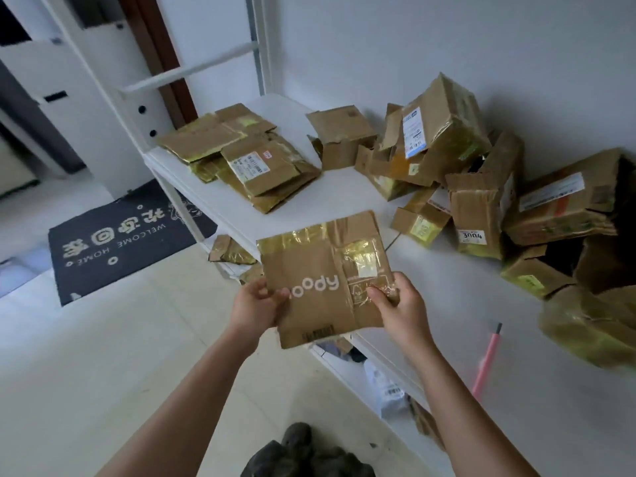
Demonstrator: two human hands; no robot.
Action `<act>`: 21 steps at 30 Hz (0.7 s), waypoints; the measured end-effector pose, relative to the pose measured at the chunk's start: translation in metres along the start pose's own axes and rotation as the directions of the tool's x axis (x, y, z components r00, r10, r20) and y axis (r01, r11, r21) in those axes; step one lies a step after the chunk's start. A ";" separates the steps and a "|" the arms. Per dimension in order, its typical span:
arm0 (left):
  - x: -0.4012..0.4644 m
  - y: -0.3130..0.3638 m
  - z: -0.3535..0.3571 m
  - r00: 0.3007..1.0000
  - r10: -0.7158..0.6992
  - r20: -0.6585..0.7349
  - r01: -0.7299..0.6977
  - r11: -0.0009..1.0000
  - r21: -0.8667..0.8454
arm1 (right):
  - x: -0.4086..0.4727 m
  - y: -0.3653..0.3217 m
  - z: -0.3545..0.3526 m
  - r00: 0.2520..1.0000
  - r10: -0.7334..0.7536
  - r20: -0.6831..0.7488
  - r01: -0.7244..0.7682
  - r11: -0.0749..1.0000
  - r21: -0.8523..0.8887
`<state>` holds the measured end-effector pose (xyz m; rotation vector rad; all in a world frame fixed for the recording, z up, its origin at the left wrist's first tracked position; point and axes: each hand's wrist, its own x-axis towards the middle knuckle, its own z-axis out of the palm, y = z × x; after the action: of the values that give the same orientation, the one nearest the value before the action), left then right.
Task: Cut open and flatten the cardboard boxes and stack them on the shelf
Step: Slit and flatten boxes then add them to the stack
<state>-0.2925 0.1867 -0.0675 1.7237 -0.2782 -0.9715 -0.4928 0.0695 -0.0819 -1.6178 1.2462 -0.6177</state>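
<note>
1. Flattened box (pixel 327 277), brown card with white "oody" lettering and yellow tape across its top, is up off the shelf (pixel 447 297), over the front edge, pinched at both lower sides.
2. Stack of flattened boxes (pixel 241 156) lies at the shelf's far left end, a label facing up.
3. Pile of uncut boxes (pixel 464 173) is heaped along the back edge towards the right, tilted, crumpled, some with flaps open.

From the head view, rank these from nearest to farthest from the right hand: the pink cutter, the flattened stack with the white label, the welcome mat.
Measured from the right hand:
1. Pink cutter, on the shelf just to its right.
2. Flattened stack, at the shelf's far left end.
3. Welcome mat, on the floor far left.
</note>
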 end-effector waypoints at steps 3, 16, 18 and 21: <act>0.004 0.007 -0.020 0.998 -0.047 -0.052 0.042 0.995 -0.095 | 0.009 -0.015 0.014 0.991 0.097 0.093 -0.122 0.939 0.322; 0.092 0.053 -0.026 0.998 -0.052 0.033 0.059 0.966 -0.253 | 0.076 -0.082 0.077 0.974 -0.167 -0.156 0.170 0.985 0.011; 0.120 0.074 -0.025 0.997 -0.045 0.060 0.060 0.957 -0.283 | 0.103 -0.101 0.091 0.971 -0.177 -0.162 0.175 0.984 -0.029; 0.171 0.111 -0.032 0.999 0.016 0.052 -0.007 0.986 -0.169 | 0.155 -0.124 0.115 0.969 -0.108 -0.223 0.109 0.994 -0.008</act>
<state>-0.1297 0.0606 -0.0468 1.5425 -0.2329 -1.0046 -0.2897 -0.0286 -0.0414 -1.6551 1.3220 -0.8905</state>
